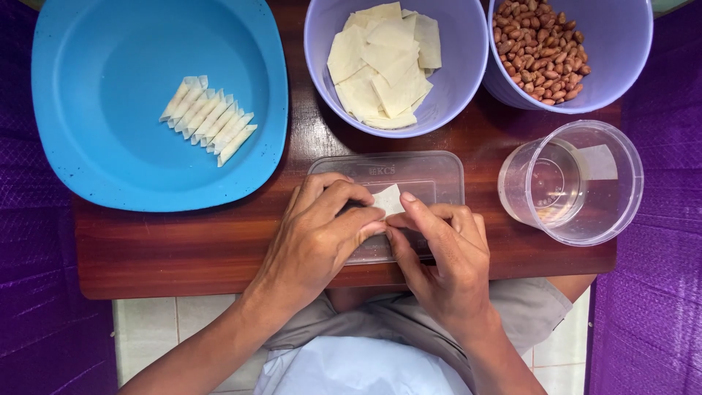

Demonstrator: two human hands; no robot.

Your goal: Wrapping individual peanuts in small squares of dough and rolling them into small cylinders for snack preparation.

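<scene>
My left hand (318,234) and my right hand (439,252) meet over a clear plastic lid (431,172) lying flat on the low wooden table (183,249). Between their fingertips they pinch a small pale pastry wrapper (387,199), one corner of it sticking up past the fingers. Both hands rest on the lid. A blue plate (110,66) at the upper left carries a row of several rolled wrappers (208,121). A lilac bowl (457,80) behind the hands holds a loose stack of flat wrappers (384,66).
A second lilac bowl (621,51) at the upper right holds peanuts (540,50). A clear plastic tub (585,183) with a little water stands at the right. Purple woven mats (651,307) flank the table; my knees and white floor tiles (153,322) show below.
</scene>
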